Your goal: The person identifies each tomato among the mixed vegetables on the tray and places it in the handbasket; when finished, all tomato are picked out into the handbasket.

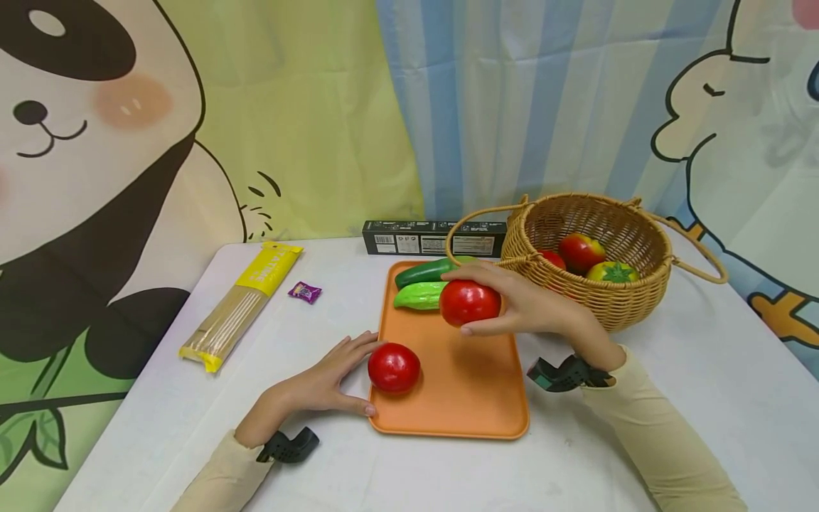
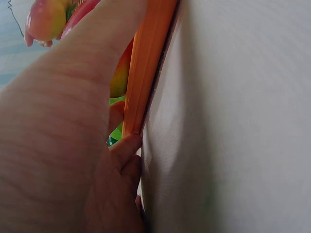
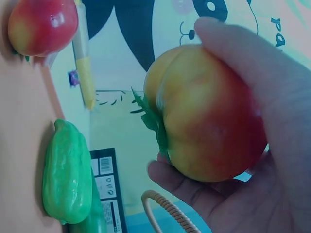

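Observation:
My right hand [image 1: 531, 304] grips a red tomato [image 1: 469, 304] above the orange tray [image 1: 457, 387], fingers over its top and thumb at the near side. In the right wrist view this tomato [image 3: 211, 116] shows a yellowish side and green leaves. A second tomato [image 1: 394, 368] rests at the tray's left side. Beside it, my left hand [image 1: 323, 380] lies spread along the tray's left edge, its fingertips and thumb touching the rim. Toward the tray's far end lie a light green cucumber-like vegetable [image 1: 417, 296] and a dark green cucumber [image 1: 424, 272], partly hidden by the right hand.
A wicker basket [image 1: 598, 306] with several tomatoes stands right of the tray, its left handle [image 1: 450, 245] reaching over the tray's far corner. Behind the tray is a long black box [image 1: 435, 238]. To the left lie a yellow-ended noodle pack [image 1: 242, 306] and a purple wrapped candy [image 1: 304, 291].

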`<action>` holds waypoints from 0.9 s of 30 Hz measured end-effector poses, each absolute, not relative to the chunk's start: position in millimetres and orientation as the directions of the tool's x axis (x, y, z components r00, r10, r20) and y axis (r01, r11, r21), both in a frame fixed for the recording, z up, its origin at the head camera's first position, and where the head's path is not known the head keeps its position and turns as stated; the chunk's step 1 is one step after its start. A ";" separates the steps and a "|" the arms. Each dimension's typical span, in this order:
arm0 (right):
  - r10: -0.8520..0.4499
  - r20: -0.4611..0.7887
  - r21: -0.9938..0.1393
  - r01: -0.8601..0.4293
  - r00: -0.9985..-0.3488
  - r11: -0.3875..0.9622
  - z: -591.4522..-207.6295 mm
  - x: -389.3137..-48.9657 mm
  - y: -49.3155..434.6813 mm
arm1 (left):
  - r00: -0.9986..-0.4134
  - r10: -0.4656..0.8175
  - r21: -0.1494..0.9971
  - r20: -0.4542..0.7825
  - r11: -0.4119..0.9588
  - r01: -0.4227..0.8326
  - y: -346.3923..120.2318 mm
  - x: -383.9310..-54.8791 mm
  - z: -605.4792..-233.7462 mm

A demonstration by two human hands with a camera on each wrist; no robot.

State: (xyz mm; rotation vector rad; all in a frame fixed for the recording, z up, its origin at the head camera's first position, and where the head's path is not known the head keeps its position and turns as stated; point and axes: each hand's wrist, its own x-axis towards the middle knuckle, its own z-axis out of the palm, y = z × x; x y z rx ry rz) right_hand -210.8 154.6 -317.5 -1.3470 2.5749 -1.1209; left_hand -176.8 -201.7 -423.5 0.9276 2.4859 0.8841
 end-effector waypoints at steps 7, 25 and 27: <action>-0.691 0.331 -0.594 -0.711 -0.643 0.377 -316.4 -213.1 157.7 | -0.725 0.682 0.656 -0.101 0.593 0.466 -202.2 -177.1 -423.1; -0.637 0.338 -0.559 -0.692 -0.693 0.456 -307.9 -220.3 185.4 | -0.729 0.678 0.639 -0.098 0.604 0.476 -203.1 -177.0 -424.4; -0.631 0.350 -0.541 -0.699 -0.692 0.468 -305.1 -219.8 188.8 | -0.727 0.679 0.635 -0.101 0.607 0.479 -203.0 -177.3 -424.7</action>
